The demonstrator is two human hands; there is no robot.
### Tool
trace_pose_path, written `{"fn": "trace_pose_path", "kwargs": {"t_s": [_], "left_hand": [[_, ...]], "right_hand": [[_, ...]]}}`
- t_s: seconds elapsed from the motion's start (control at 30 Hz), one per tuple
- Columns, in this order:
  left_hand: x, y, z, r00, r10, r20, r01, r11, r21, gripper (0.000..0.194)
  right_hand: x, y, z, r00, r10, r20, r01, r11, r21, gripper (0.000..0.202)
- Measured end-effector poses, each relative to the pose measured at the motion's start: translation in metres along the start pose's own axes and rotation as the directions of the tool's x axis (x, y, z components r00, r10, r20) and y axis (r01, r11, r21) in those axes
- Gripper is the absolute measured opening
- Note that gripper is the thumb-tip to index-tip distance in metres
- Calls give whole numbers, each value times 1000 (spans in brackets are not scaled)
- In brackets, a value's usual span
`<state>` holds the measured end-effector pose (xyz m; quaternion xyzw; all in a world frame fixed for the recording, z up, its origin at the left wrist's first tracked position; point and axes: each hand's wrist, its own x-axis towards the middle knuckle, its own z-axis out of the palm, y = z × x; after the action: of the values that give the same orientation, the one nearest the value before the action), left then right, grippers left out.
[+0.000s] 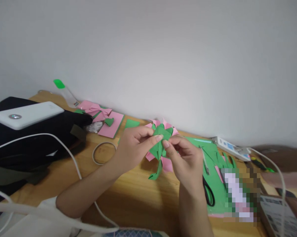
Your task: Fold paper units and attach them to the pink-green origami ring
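Observation:
A folded green paper (157, 148) is pinched between the fingertips of both hands above the desk. My left hand (136, 144) grips its left and upper part, thumb on top. On its right edge, my right hand (185, 154) closes thumb and fingers. Just behind and below lies a pink and green folded-paper flower (167, 164), partly hidden by my hands and the green paper. A curled green paper strip (156, 173) sticks out toward me from under it.
On the left, a white power bank (30, 113) rests on a black bag (64, 131). Pink paper pieces (113, 123) and a tape ring (104, 153) lie nearby. To the right are green sheets (216, 194), black-handled scissors (209, 192) and a power strip (231, 148). White cables cross the left side.

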<state>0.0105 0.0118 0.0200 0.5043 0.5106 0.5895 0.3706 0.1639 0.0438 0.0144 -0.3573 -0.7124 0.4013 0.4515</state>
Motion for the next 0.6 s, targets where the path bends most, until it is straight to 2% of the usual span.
{"fn": "trace_pose_path", "kwargs": {"t_s": [0.23, 0.43, 0.6], "left_hand": [[1, 1, -2, 1000, 17, -12, -17, 1000, -24, 29], [2, 5, -8, 998, 36, -56, -38, 999, -36, 39], [5, 3, -13, 999, -36, 26, 40, 987, -158, 25]], "right_hand": [[1, 1, 5, 1000, -12, 19, 11, 999, 48, 5], [1, -4, 7, 995, -31, 91, 36, 997, -61, 25], [-3, -5, 12, 988, -99, 118, 117, 980, -161, 30]]}}
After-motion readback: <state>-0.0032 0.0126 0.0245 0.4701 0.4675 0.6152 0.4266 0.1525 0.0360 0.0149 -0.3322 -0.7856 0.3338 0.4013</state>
